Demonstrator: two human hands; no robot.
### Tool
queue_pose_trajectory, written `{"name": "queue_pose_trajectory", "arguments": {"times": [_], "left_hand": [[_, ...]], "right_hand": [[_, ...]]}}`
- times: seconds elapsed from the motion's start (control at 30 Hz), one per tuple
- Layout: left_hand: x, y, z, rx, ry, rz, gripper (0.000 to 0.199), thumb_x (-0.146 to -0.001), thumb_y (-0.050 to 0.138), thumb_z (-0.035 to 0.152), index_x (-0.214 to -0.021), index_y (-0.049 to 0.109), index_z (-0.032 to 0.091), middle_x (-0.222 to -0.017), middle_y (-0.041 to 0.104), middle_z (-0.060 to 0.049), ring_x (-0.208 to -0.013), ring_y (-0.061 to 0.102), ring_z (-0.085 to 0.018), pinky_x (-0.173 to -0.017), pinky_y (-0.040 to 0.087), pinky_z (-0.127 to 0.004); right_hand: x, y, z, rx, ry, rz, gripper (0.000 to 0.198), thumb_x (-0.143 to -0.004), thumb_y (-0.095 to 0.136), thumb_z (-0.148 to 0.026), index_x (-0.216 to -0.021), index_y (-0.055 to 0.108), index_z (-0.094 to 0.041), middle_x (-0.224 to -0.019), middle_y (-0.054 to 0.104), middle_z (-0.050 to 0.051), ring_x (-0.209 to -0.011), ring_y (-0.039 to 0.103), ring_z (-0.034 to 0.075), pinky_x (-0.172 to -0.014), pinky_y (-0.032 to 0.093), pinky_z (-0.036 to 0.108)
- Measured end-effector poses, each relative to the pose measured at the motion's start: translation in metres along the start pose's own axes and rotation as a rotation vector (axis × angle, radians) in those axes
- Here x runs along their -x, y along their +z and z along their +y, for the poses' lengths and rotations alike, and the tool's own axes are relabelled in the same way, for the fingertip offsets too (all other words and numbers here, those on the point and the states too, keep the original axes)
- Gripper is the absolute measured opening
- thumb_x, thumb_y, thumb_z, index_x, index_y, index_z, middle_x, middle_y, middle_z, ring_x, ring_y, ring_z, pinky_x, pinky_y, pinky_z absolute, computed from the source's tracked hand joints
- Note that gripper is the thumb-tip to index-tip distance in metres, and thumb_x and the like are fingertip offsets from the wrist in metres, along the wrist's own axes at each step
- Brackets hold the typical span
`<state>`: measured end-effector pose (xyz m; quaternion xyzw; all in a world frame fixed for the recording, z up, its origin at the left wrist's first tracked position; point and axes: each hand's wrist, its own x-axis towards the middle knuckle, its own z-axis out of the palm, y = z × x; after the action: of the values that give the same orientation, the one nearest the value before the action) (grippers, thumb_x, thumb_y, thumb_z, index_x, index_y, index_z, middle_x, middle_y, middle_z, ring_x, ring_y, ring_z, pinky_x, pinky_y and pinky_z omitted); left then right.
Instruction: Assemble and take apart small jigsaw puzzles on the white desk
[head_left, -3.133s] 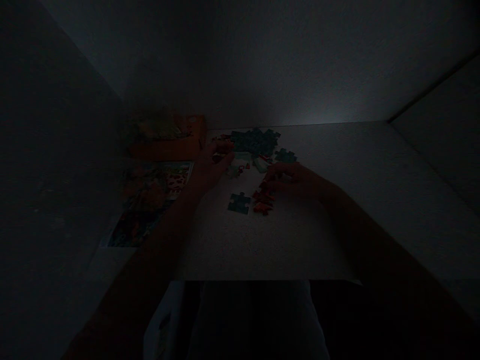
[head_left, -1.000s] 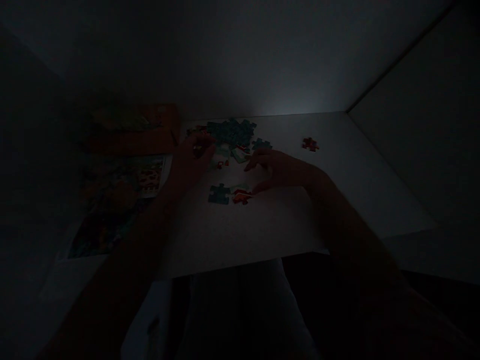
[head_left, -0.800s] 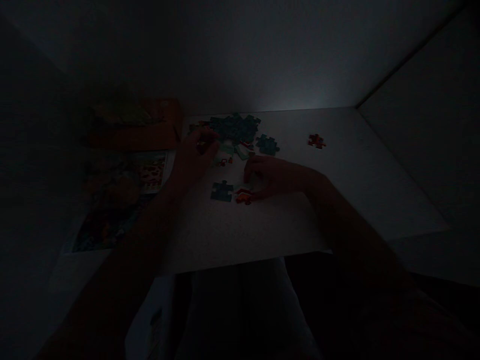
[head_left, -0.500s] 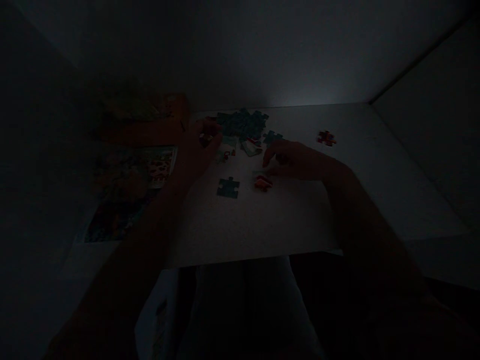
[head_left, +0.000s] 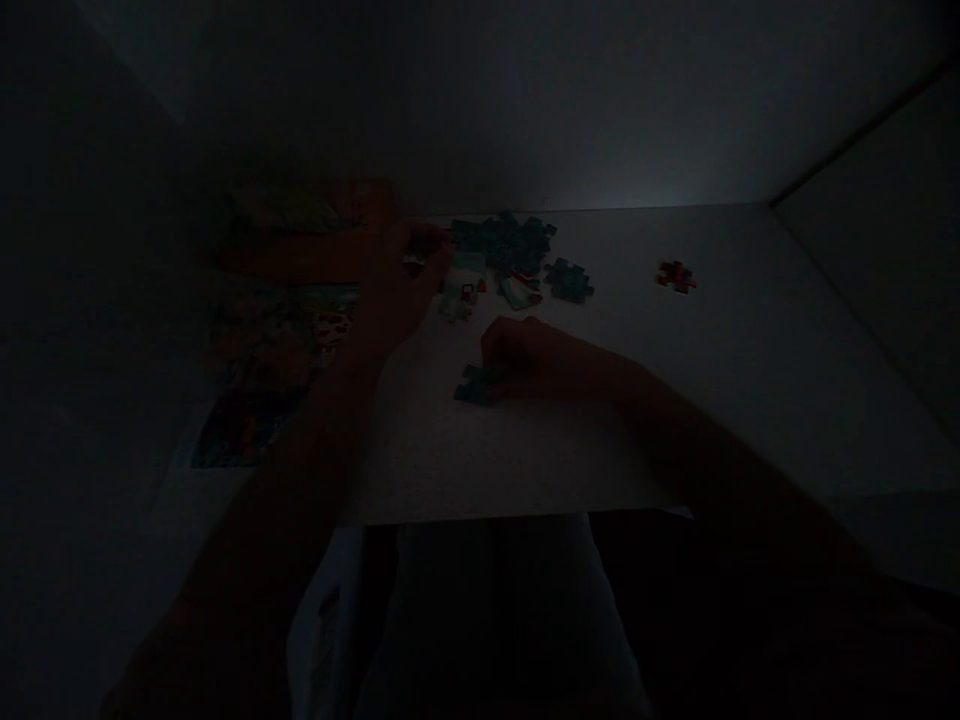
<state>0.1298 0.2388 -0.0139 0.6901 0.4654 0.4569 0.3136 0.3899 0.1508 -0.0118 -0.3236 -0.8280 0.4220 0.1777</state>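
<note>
The scene is very dark. My right hand (head_left: 536,358) is closed in a pinch on the right edge of a teal puzzle piece (head_left: 472,388) lying on the white table (head_left: 450,460). My left hand (head_left: 405,285) is held with curved fingers and the thumb apart, beside the left end of a pile of teal puzzle pieces (head_left: 506,240). Something dark red shows in the gap of its fingers. Just right of that hand lie some joined light pieces (head_left: 466,275). A white-and-red piece (head_left: 520,290) and some teal pieces (head_left: 570,281) lie before the pile.
An orange box (head_left: 300,255) stands at the back left. In front of it a colourful picture sheet (head_left: 251,425) lies partly under my left forearm. One red piece (head_left: 676,277) sits apart on the right. A wall (head_left: 600,120) closes off the table's back.
My right hand has moved left and nearer me, onto the teal piece. The orange-red piece that was by its fingers is out of sight. The view has shifted slightly.
</note>
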Motion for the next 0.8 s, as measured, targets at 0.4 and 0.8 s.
{"name": "queue_pose_trajectory", "arguments": {"times": [0.4, 0.8], "left_hand": [[0.015, -0.016, 0.037, -0.240, 0.012, -0.681, 0.033, -0.090, 0.087, 0.051, -0.088, 0.077, 0.019, -0.084, 0.072, -0.004, -0.079, 0.068, -0.018, -0.069, 0.050, -0.028], [0.015, -0.014, 0.018, -0.787, 0.027, -0.409, 0.058, -0.095, 0.087, 0.059, -0.134, 0.075, 0.018, -0.152, 0.059, -0.020, -0.129, 0.066, -0.037, -0.110, 0.056, -0.050]], "right_hand": [[0.022, -0.050, 0.009, -0.050, -0.271, 0.674, 0.031, -0.088, 0.094, -0.043, -0.094, 0.073, -0.021, -0.105, 0.073, 0.006, -0.099, 0.071, 0.020, -0.089, 0.062, 0.034], [0.033, -0.055, 0.030, 0.468, -0.098, 0.347, 0.031, -0.100, 0.059, -0.022, -0.118, 0.083, -0.025, -0.113, 0.077, 0.006, -0.102, 0.072, 0.021, -0.096, 0.058, 0.034]]}}
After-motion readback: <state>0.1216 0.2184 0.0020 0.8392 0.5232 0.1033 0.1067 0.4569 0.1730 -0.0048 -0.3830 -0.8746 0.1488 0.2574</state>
